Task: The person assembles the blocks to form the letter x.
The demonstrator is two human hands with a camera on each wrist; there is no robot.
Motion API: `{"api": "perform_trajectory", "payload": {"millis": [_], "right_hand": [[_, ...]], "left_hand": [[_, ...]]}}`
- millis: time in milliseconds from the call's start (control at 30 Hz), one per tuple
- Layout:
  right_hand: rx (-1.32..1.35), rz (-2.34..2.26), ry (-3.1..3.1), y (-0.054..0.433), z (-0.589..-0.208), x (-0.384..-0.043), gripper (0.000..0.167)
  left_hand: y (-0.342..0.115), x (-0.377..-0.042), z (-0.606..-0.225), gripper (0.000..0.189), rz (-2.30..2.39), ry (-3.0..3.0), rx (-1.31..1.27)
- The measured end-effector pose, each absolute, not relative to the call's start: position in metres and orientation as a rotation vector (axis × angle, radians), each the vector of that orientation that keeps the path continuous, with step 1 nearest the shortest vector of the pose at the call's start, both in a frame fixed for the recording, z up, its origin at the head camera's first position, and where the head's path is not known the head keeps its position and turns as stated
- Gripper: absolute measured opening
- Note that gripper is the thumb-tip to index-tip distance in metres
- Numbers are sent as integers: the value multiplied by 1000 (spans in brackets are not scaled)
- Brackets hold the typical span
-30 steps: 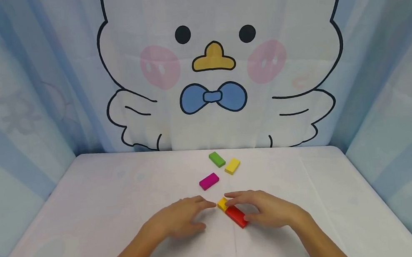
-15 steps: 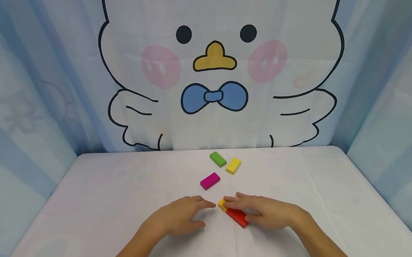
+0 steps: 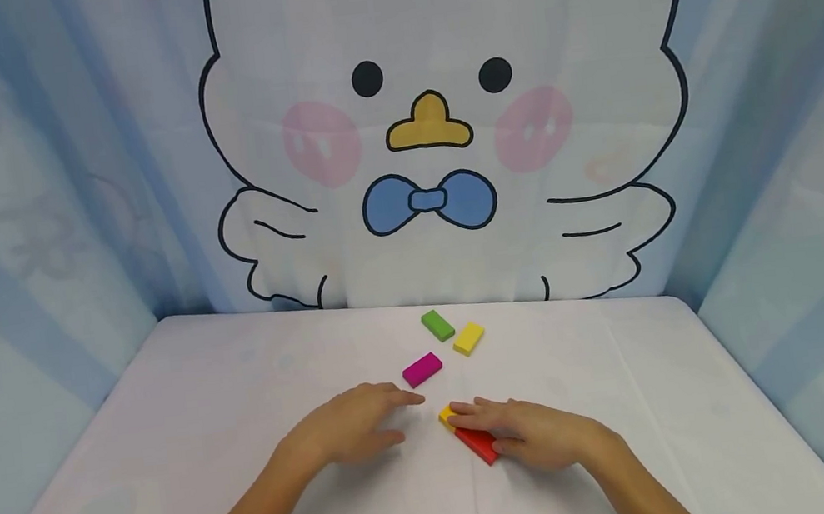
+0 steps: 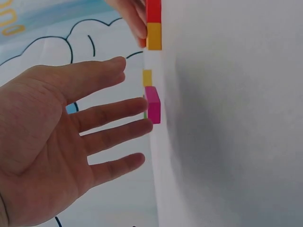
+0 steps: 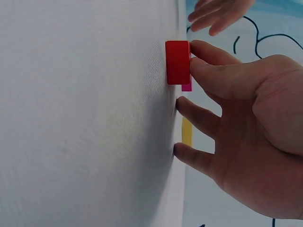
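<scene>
A red block (image 3: pixel 477 446) and a small orange block (image 3: pixel 446 418) lie end to end in a slanted row near the middle of the table. My right hand (image 3: pixel 543 432) rests its outstretched fingers across their tops, hiding part of both. In the right wrist view, thumb and index finger touch the upper side of the red block (image 5: pixel 178 62), and the other fingertips reach down to the cloth. To the left hovers my left hand (image 3: pixel 357 420), fingers spread and nothing in them. Its fingertips point toward the magenta block (image 3: pixel 422 370).
Behind the magenta block lie a yellow block (image 3: pixel 469 338) and a green block (image 3: pixel 438 325). The table (image 3: pixel 171 400) has a white cloth on it. A curtain (image 3: pixel 443 262) with a cartoon bird stands along the far edge, with more curtains at both sides.
My left hand has shifted a little away from the orange block, closer to the magenta one. My right fingers have settled further over the red and orange blocks. The head view has tilted slightly.
</scene>
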State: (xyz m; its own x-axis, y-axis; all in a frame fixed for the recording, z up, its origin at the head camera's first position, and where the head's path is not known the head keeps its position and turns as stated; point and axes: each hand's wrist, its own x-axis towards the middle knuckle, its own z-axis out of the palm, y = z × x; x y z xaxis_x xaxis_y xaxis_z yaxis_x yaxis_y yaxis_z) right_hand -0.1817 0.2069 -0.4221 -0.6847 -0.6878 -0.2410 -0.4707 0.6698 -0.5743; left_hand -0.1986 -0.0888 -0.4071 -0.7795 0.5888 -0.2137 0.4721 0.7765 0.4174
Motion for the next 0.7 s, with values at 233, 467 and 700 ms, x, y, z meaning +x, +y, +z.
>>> {"api": "perform_trajectory", "payload": {"millis": [233, 467, 700], "right_hand": [[-882, -655, 2448, 205, -421, -181, 60], [-837, -654, 2439, 204, -420, -181, 60], [-882, -655, 2449, 206, -421, -181, 59]], "left_hand": [[-87, -219, -409, 51, 520, 2701, 808], [-81, -242, -413, 57, 556, 2746, 770], [-75, -261, -418, 64, 646, 2710, 734]]}}
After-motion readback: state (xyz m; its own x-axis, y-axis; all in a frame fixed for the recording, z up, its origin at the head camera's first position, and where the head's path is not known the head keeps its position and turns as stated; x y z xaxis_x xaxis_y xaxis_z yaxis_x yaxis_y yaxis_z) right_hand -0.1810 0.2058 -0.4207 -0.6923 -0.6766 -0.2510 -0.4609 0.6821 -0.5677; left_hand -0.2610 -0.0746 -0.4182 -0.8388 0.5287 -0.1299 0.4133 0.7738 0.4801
